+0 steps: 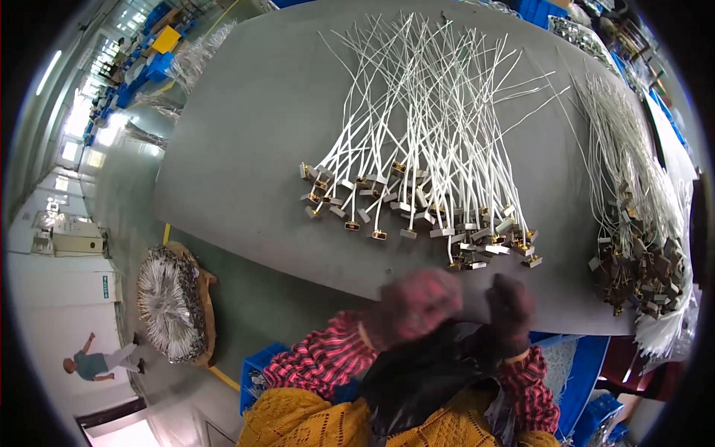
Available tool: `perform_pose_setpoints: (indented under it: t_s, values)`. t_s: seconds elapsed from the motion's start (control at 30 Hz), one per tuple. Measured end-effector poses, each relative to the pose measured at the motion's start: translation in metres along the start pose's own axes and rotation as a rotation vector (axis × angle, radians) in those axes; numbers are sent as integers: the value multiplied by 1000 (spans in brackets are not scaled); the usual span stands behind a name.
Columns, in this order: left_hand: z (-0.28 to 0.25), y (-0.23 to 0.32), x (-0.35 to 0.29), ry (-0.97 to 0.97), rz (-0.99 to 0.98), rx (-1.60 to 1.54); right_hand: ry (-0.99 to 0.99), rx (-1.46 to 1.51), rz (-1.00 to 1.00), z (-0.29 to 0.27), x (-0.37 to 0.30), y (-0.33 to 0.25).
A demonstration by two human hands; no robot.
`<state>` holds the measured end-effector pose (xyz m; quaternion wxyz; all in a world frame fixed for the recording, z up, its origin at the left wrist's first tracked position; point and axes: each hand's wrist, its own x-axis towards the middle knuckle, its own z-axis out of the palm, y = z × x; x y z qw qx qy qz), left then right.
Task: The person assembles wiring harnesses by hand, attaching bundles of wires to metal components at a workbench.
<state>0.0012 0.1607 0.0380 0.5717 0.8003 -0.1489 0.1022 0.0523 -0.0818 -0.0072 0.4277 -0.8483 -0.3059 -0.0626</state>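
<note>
Dark red patterned gloves cover both hands at the table's near edge. My left hand [421, 302] is smeared by motion, and its fingers cannot be made out. To its right, my right hand [511, 309] is closed, its fingers curled; whatever it grips is hidden. A black, shiny plastic sheet or bag [421, 376] lies bunched over my lap and reaches up between both hands. Beyond them, white wires with metal connectors [402, 190] are fanned across the grey table [246, 134]. The connector ends point toward me, and the loose wire ends point away.
A thick pile of similar wires [640, 223] lies on the table's right side. Blue bins [585, 380] stand below the near edge. On the floor at left is a bundle of wires [171, 305] on a brown base. A person [93, 365] walks farther off.
</note>
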Motion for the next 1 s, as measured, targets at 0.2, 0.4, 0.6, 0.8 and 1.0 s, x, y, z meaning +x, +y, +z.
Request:
perform_pose_setpoints:
  t_s: [0.2, 0.4, 0.6, 0.8, 1.0]
  values:
    - [57, -38, -12, -127, 83, 591, 290, 512, 790, -25, 25, 4]
    - [38, -18, 9, -30, -480, -105, 166, 436, 621, -100, -26, 38]
    - [97, 31, -1, -169, -329, 25, 638, 445, 1102, -229, -236, 86]
    - [199, 51, 13, -382, -489, -202, 754, 116, 1665, -210, -516, 118]
    - [264, 82, 13, -576, -426, -45, 62, -41, 1672, -138, -568, 119]
